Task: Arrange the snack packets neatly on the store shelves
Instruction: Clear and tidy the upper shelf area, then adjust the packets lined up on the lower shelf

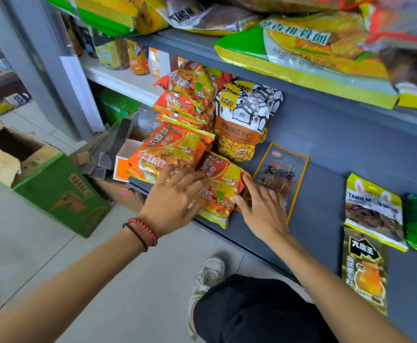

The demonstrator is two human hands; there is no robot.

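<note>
Judged partly complete: left hand (175,194) and right hand (264,209), both flat and gripping nothing, press one noodle packet (221,191) between them on the shelf (326,169); a stack (185,105) stands beyond the left hand, and scattered packets (373,211) to the right of the right hand lie unarranged.

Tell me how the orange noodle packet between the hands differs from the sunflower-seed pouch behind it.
The noodle packet lies flat at the front edge of the grey shelf; the seed pouch stands propped further back. The noodle packet is orange-red and yellow; the seed pouch has a white, black-drawn top. The left hand and right hand touch the noodle packet; neither touches the seed pouch. Both sit on that shelf.
</note>
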